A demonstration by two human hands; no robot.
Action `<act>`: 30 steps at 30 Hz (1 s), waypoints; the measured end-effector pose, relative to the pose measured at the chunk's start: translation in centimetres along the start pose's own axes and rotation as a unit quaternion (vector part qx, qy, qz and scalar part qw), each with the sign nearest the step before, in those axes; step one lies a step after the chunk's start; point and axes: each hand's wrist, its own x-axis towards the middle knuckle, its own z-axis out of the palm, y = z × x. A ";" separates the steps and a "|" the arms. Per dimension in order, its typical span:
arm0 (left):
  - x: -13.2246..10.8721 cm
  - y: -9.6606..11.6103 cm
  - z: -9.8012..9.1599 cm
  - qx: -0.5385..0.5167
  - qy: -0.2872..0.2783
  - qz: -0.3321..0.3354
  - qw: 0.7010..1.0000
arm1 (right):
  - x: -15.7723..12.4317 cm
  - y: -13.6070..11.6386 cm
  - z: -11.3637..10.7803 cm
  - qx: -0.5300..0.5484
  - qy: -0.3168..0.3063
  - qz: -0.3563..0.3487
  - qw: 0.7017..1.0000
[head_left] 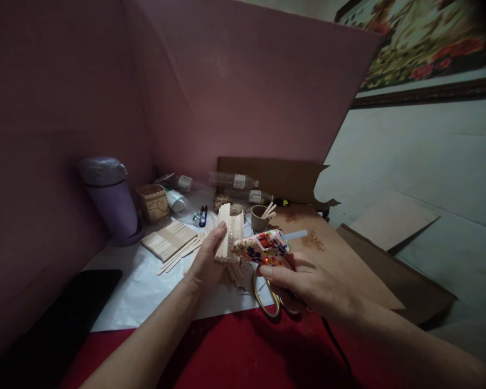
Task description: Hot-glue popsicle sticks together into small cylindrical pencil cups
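The stick panel point(229, 232), a small upright assembly of flat wooden sticks, stands just above the white paper point(141, 292) near the middle of the worktop. My left hand point(208, 259) is closed round its left edge, thumb in front and fingers behind. I judge it very light and stiff along the grain but weak at its joints, so the outer edges are the place to grip, with a gentle pinch and not a squeeze. The glue gun point(263, 248), patterned in bright colours, lies almost level with its nozzle touching or just beside the panel's lower right side; I cannot tell which. A glue stick pokes out of its back. My right hand point(308, 283) is wrapped shut round its grip, and the cord runs down past the wrist. The tip is probably hot, so I would keep fingers on the body only. Both forearms reach in from below, the left wrist straight, the right bent slightly inward. Gold-handled scissors point(267, 302) lie under the gun, a sheaf of loose sticks point(168, 239) sits to the left, a small cup point(260, 219) with sticks just behind, and a purple tumbler point(111, 200) well off by the wall.
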 end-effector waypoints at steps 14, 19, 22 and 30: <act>-0.4 0.0 0.3 -0.012 -0.016 -0.004 1.000 | 0.0 -0.4 -0.2 -0.031 0.007 0.006 0.999; -0.5 -0.1 0.4 -0.017 -0.013 -0.014 1.000 | -0.1 -0.8 -0.2 0.007 0.004 0.006 1.000; -0.5 -0.1 0.4 -0.009 -0.017 -0.016 1.000 | -0.1 -1.0 -0.1 0.002 0.004 0.009 1.000; -0.5 -0.1 0.3 0.004 -0.027 -0.010 1.000 | 0.0 -0.5 -0.3 -0.009 0.031 0.010 0.999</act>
